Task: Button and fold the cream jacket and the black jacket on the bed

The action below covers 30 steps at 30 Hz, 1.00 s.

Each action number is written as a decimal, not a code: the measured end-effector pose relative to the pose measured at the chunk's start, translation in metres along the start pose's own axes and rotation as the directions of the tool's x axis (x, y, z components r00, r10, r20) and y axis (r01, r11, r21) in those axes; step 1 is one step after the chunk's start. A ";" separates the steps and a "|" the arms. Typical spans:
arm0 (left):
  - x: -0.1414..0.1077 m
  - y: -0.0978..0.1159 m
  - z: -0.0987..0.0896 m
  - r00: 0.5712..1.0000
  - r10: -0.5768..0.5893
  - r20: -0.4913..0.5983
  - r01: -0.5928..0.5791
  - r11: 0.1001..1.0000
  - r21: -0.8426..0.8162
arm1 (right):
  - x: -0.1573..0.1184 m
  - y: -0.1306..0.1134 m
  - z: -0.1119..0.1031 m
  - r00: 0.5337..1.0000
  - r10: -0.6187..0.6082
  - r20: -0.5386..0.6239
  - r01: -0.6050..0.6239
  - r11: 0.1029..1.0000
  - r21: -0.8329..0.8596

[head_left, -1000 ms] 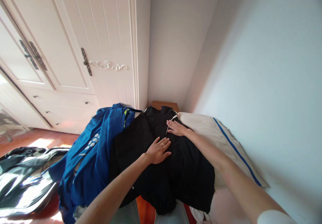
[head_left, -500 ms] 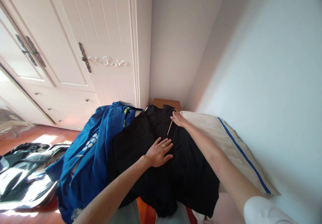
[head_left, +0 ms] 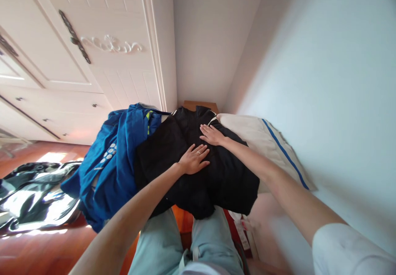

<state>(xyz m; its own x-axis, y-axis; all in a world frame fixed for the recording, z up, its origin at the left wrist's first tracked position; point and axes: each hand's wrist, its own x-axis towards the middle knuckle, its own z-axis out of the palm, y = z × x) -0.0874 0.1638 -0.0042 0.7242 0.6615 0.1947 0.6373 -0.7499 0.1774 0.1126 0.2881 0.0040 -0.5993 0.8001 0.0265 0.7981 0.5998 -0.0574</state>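
A black garment [head_left: 229, 184] lies spread out in front of me, its lower edge hanging toward my knees. My left hand [head_left: 194, 159] rests on its middle with the fingers spread, a ring on one finger. Just above and to the right, my right hand [head_left: 212, 135] lies flat on the same cloth, near a thin white strip at the collar. Neither hand grips anything. Left of the black cloth is a heaped blue garment [head_left: 123, 159] with white dots; at its right sits a cream fabric piece [head_left: 250, 132] with a blue stripe.
A white wardrobe [head_left: 123, 77] with dark handles stands at the left and back. The pale wall [head_left: 324, 81] rises on the right. An open bag or case [head_left: 40, 196] lies on the wooden floor [head_left: 46, 250] at the left. My legs are below.
My right hand has moved down from the collar and lies flat on the black cloth. The pale cord between my hands no longer shows. The view has tilted down, showing my legs.
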 end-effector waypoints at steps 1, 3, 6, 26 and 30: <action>0.001 0.000 0.001 1.000 -0.001 0.003 0.001 1.000 -0.001 | -0.003 -0.003 -0.001 0.999 0.035 0.015 -0.035 0.999 0.009; 0.002 -0.001 0.001 1.000 0.000 0.016 0.000 1.000 -0.005 | -0.017 -0.013 -0.002 0.995 0.099 0.018 -0.100 0.995 0.030; 0.003 -0.001 -0.001 0.999 0.003 0.041 -0.002 1.000 -0.007 | -0.061 -0.035 0.000 0.990 0.141 -0.027 -0.140 0.989 0.045; -0.020 0.036 -0.034 0.897 -0.259 -0.357 0.166 0.949 -0.269 | -0.292 -0.147 0.079 0.896 0.370 0.247 -0.420 0.521 0.743; -0.085 0.081 -0.026 0.453 -0.577 -0.680 0.222 0.812 -0.540 | -0.275 -0.178 0.136 0.791 0.489 0.368 -0.421 -0.001 0.907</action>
<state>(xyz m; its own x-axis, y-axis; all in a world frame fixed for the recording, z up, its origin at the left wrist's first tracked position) -0.1039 0.0474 0.0183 -0.2188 0.7348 0.6421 0.5356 -0.4596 0.7085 0.1272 -0.0404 -0.1286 -0.1063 0.9213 -0.3740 0.1959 -0.3494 -0.9163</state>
